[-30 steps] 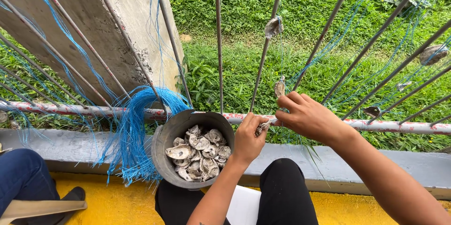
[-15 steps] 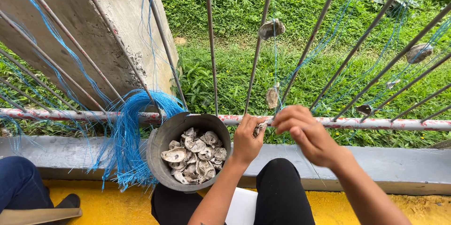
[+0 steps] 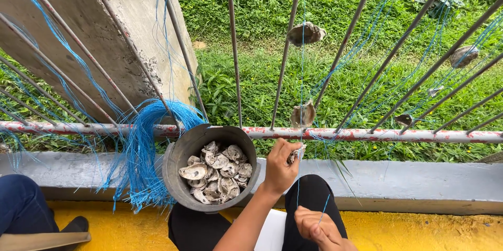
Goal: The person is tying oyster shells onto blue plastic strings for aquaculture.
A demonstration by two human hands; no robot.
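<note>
Daylight outdoors: rusted metal railing (image 3: 398,135) on grey concrete ledge (image 3: 419,183), yellow floor (image 3: 419,230), concrete pillar (image 3: 99,36), green grass (image 3: 262,73) beyond.

A single head-worn camera looks steeply down from just above the seated person's lap, close over the left hand (image 3: 280,167) and right hand (image 3: 317,227), facing outward through the metal railing (image 3: 367,134) to the grass (image 3: 272,78) beyond, with no second view sharing the scene.

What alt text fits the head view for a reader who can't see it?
The left hand holds an oyster shell at a rusty railing while the right hand pulls blue string downward. A dark bucket of shells sits beside them, with grass beyond.
</note>
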